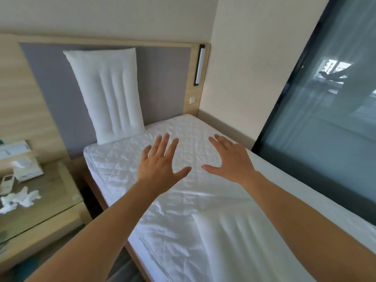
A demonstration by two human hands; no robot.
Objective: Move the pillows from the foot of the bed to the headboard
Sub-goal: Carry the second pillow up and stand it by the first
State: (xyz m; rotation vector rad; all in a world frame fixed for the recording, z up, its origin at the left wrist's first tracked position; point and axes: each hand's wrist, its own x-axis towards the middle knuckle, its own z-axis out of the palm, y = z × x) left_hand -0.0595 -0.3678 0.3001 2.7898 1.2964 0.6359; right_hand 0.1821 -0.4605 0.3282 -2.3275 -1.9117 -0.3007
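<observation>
No readable text, label or number anywhere in view.

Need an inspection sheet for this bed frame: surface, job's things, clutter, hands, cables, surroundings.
Surface: bed with a white quilted cover, wrinkled, bare near the headboard.
Job's things: one pillow upright, leaning on the grey headboard; what looks like a second pillow lies flat nearer the camera.
Clutter: nightstand carries a tissue box, crumpled tissues and a handset.
Hands: left hand and right hand open, fingers spread, above the bed, holding nothing.
Cables: nothing seen.
Surroundings: cream wall, wall lamp and switch on the headboard frame, dark glass panel at right.
</observation>
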